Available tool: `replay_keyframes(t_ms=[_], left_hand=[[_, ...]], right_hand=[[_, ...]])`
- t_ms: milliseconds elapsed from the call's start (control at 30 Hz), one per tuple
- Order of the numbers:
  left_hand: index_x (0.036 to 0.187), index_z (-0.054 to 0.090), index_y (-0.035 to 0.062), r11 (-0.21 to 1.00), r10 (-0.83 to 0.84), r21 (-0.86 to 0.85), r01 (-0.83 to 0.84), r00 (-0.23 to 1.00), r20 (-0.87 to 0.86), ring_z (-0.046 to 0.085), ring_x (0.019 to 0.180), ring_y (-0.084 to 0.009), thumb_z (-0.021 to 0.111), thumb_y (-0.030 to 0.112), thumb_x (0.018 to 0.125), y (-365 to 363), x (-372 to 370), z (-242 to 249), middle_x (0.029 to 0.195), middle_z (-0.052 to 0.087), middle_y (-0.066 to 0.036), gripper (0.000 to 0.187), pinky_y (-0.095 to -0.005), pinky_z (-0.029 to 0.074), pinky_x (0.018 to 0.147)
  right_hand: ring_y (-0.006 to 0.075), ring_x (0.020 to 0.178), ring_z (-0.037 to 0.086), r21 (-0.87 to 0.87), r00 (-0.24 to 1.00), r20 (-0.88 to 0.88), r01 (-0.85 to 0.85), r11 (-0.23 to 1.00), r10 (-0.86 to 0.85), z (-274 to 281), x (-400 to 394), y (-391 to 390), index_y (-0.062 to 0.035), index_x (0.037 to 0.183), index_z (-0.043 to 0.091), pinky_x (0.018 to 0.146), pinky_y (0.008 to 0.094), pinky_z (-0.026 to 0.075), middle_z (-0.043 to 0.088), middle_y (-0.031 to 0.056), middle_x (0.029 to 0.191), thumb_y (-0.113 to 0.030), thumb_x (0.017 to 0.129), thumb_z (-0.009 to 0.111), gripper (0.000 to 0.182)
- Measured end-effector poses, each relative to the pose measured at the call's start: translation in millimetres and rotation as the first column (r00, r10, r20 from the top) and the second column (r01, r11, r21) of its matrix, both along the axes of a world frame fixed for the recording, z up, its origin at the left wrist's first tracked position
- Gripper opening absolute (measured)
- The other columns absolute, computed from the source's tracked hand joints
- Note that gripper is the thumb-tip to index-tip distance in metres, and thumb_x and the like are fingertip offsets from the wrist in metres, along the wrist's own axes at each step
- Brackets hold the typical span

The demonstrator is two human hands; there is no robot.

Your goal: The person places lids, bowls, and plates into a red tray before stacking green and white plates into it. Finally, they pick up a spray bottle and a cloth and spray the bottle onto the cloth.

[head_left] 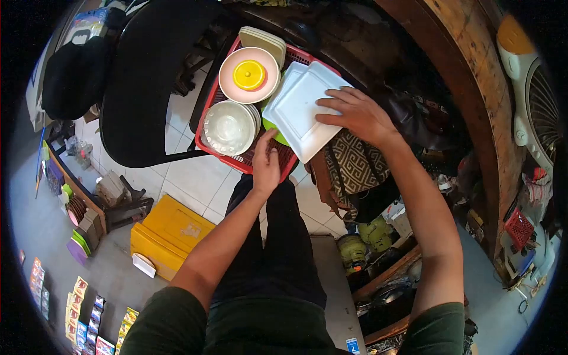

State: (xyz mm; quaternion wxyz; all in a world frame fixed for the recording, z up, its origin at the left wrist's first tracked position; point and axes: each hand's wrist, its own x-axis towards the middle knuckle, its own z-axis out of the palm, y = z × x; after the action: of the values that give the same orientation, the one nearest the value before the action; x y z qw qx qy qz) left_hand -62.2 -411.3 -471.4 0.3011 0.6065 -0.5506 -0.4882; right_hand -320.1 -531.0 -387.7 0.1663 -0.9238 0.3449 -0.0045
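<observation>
A red plastic basket (208,146) holds stacked dishware. On its right side lie white rectangular trays (306,112), one overlapping another and jutting past the rim. My right hand (354,114) rests on the upper tray near its right edge, fingers spread. At the basket's near side is my left hand (267,163), its fingers apart, close to the trays and a green item (283,136) mostly hidden under them. Left of it sits a stack of pale bowls (228,128). Behind those, a pink bowl (229,80) carries a yellow lid-like piece (248,74), beside upright cream trays (263,41).
A black chair (142,89) stands left of the basket. A yellow container (171,231) is on the floor at lower left. To the right are a patterned bag (355,168), a wooden edge (455,53) and a fan (535,97). Hanging sachets (76,305) show at lower left.
</observation>
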Motion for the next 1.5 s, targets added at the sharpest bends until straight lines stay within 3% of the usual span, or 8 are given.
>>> replay_keyframes(t_ms=[67, 133, 400, 700, 933, 1000, 1300, 1500], left_hand=[[0.131, 0.044, -0.0017, 0.925, 0.332, 0.293, -0.242, 0.889, -0.315, 0.043, 0.13, -0.0275, 0.044, 0.006, 0.095, 4.1, -2.0, -2.2, 0.136, 0.046, -0.018, 0.037, -0.036, 0.031, 0.109], [0.135, 0.04, -0.0021, 0.911, 0.371, 0.332, -0.243, 0.834, -0.408, 0.041, 0.13, -0.0232, 0.044, 0.017, 0.1, -1.8, -6.6, 7.8, 0.136, 0.045, -0.017, 0.04, -0.0337, 0.03, 0.109], [0.139, 0.039, -0.003, 0.911, 0.227, 0.394, -0.124, 0.947, -0.227, 0.041, 0.13, -0.0234, 0.052, 0.03, 0.098, -9.5, -19.8, 8.0, 0.139, 0.044, -0.019, 0.055, -0.0332, 0.031, 0.108], [0.136, 0.046, 0.0025, 0.977, -0.102, 0.199, 0.077, 0.987, 0.121, 0.038, 0.133, -0.0365, 0.063, 0.036, 0.089, 1.5, -21.7, 2.7, 0.141, 0.04, -0.026, 0.06, -0.0411, 0.031, 0.11], [0.134, 0.049, 0.0068, 0.984, -0.148, 0.106, 0.142, 0.988, 0.047, 0.04, 0.132, -0.0343, 0.064, 0.025, 0.089, 2.4, -0.1, 72.6, 0.142, 0.041, -0.021, 0.051, -0.0392, 0.032, 0.109], [0.133, 0.051, 0.0068, 0.988, -0.136, 0.068, 0.139, 0.989, -0.05, 0.041, 0.132, -0.0321, 0.064, 0.02, 0.089, 5.8, 14.0, 88.6, 0.142, 0.042, -0.019, 0.047, -0.038, 0.033, 0.108], [0.131, 0.053, 0.005, 0.989, 0.148, 0.047, -0.142, 0.976, -0.158, 0.04, 0.134, -0.0268, 0.062, 0.013, 0.09, 40.3, 87.2, 130.7, 0.143, 0.043, -0.015, 0.043, -0.038, 0.03, 0.11], [0.127, 0.056, 0.0065, 0.903, 0.414, -0.034, -0.427, 0.891, -0.188, 0.043, 0.132, -0.0281, 0.063, 0.017, 0.09, 90.1, 164.7, 138.2, 0.142, 0.044, -0.013, 0.039, -0.0385, 0.033, 0.108]], right_hand=[[0.0225, 0.128, 0.045, 0.088, 0.999, 0.045, 0.005, 0.996, -0.009, -10.3, 3.8, 3.0, -0.028, 0.116, 0.062, 0.111, 0.0375, 0.032, 0.054, -0.0012, 0.133, -0.01, 0.084, 0.049, 0.039], [0.0225, 0.13, 0.044, 0.089, 0.998, 0.057, -0.037, 0.995, 0.032, -18.2, 6.3, -1.7, -0.0289, 0.116, 0.062, 0.112, 0.038, 0.031, 0.053, -0.0014, 0.134, -0.009, 0.085, 0.049, 0.04], [0.0206, 0.135, 0.037, 0.19, 0.994, -0.11, 0.006, 0.982, 0.015, -35.3, 4.5, -18.2, -0.0279, 0.122, 0.059, 0.116, 0.0435, 0.027, 0.046, -0.0022, 0.141, -0.017, 0.07, 0.075, 0.055], [0.0217, 0.14, 0.03, 0.082, 0.957, -0.234, 0.197, 0.977, -0.174, -35.1, -10.3, 8.8, -0.0296, 0.136, 0.049, 0.119, 0.0477, 0.015, 0.039, 0.0005, 0.148, -0.015, 0.08, 0.07, 0.061], [0.0295, 0.136, 0.036, 0.237, 0.859, 0.318, 0.336, 0.911, -0.4, 13.9, 40.2, 38.6, -0.0211, 0.132, 0.055, 0.113, 0.0478, 0.026, 0.043, 0.0072, 0.145, -0.015, 0.084, 0.065, 0.05], [0.0322, 0.135, 0.039, 0.423, 0.67, 0.442, 0.431, 0.797, -0.596, 36.1, 58.5, 50.1, -0.0139, 0.127, 0.059, 0.111, 0.0434, 0.029, 0.046, 0.0118, 0.142, -0.011, 0.084, 0.065, 0.044], [0.0282, 0.129, 0.045, 0.748, 0.3, 0.516, 0.3, 0.592, -0.803, 46.5, 148.1, 97.8, 0.0012, 0.119, 0.059, 0.107, 0.0387, 0.033, 0.05, 0.0196, 0.136, -0.004, 0.087, 0.062, 0.032], [0.0266, 0.119, 0.054, 0.717, 0.555, 0.54, 0.09, 0.691, -0.633, 82.2, 274.5, 101.9, -0.0001, 0.111, 0.064, 0.101, 0.0357, 0.04, 0.057, 0.0176, 0.127, -0.003, 0.086, 0.061, 0.026]])
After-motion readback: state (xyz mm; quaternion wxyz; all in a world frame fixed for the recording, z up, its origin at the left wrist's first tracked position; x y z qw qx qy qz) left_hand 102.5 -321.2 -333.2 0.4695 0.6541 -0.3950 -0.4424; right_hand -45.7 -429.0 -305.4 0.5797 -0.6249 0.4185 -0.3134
